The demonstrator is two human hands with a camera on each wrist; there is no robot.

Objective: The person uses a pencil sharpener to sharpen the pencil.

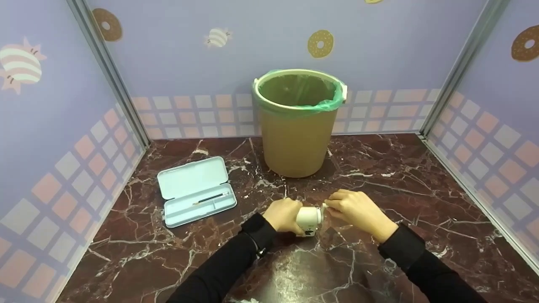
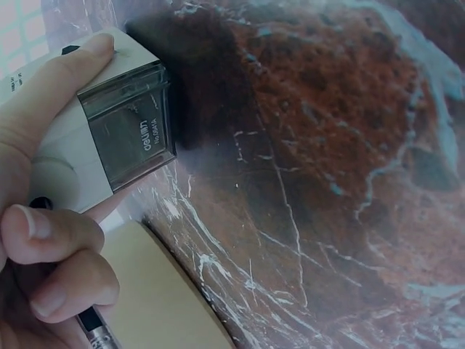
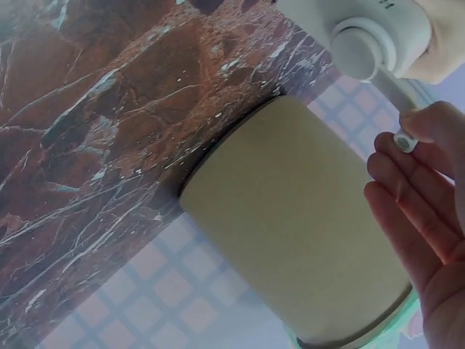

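My left hand (image 1: 283, 215) grips a white rotary pencil sharpener (image 1: 308, 218) low over the table. Its clear shavings drawer (image 2: 131, 127) faces outward in the left wrist view. A dark pencil (image 2: 93, 323) is also in that hand, running under the curled fingers; its end with a metal band shows. My right hand (image 1: 356, 210) is at the sharpener's other side, where thumb and forefinger pinch the end of the white crank (image 3: 392, 91). The remaining fingers of that hand are loosely bent, clear of the crank.
A light-blue pencil case (image 1: 193, 179) lies open at the left with a pencil (image 1: 210, 198) in it. A tan bin (image 1: 297, 143) with a green liner (image 1: 326, 106) stands behind my hands against the patterned wall. Side walls bound the marbled table (image 1: 404, 181).
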